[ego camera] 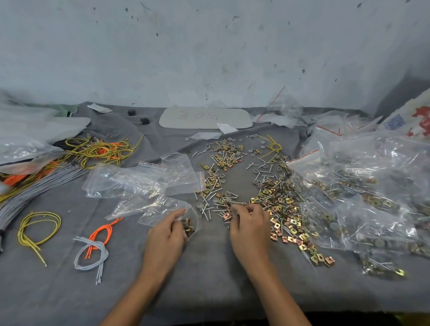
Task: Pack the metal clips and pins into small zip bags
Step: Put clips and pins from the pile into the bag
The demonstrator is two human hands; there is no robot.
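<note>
Left hand: I pinch the small zip bag, a few clips inside.
Right hand: fingers curled onto the clips and pins; whether any is pinched, I cannot tell.
Risk: the limp bag may sag shut, spilling pieces onto the grey cloth.
Pile: under my right fingertips, just right of the bag.
</note>
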